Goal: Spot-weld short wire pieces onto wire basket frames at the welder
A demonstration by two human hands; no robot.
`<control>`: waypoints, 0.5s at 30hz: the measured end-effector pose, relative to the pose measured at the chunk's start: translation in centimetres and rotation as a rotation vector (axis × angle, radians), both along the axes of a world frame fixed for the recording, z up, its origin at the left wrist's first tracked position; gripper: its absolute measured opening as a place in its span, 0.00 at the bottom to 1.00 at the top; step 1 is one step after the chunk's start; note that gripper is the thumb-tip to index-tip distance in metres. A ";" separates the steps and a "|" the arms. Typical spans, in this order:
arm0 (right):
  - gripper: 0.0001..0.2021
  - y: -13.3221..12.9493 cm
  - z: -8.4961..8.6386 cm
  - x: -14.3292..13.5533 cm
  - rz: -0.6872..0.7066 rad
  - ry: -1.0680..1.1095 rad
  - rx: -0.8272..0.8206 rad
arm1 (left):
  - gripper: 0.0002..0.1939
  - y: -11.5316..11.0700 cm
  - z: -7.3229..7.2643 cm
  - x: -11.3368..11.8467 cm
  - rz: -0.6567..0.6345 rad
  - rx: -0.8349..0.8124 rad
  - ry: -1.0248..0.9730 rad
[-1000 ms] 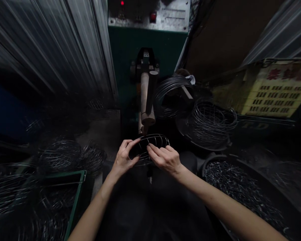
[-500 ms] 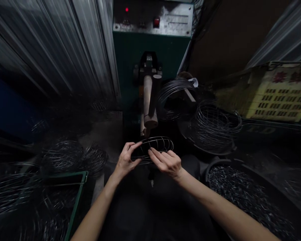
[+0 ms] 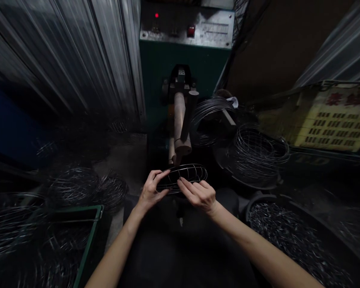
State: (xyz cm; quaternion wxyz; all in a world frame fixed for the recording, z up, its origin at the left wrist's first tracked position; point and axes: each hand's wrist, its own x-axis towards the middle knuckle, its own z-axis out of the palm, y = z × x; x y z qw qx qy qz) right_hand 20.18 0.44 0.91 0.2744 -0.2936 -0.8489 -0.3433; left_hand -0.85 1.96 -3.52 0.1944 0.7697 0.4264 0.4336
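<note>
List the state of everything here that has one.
Wire frame: held
Left hand: gripping frame
Right hand: pinching frame
Indicator light: lit red
Red switch: position unclear
Wire coil: looped
Black tub: holding small metal pieces
Green crate: open-topped, holding wire pieces

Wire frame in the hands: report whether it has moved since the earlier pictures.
No: against the machine's arm, the wire frame shows no clear shift.

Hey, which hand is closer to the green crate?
Left. The left hand is beyond the green crate and to its right; the right hand is farther right, past the left.
</note>
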 end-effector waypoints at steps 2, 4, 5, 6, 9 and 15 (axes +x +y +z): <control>0.09 0.4 0.0 -0.1 0.005 0.010 0.009 | 0.29 0.6 0.0 -0.1 0.004 0.017 0.002; 0.09 0.8 -0.1 -0.2 0.002 0.010 0.014 | 0.29 1.1 0.0 -0.3 -0.012 0.027 0.012; 0.09 1.0 -0.1 -0.2 0.001 0.010 0.016 | 0.29 1.3 0.0 -0.3 -0.021 0.024 0.019; 0.09 1.1 -0.3 -0.3 0.002 0.011 0.016 | 0.29 1.4 -0.1 -0.3 -0.027 0.018 0.025; 0.09 1.4 -0.7 -0.3 0.007 0.025 0.023 | 0.29 1.6 -0.3 -0.3 -0.025 0.003 0.017; 0.10 2.2 -1.3 -0.2 0.024 0.018 0.021 | 0.28 2.1 -0.3 -0.6 -0.031 -0.011 0.004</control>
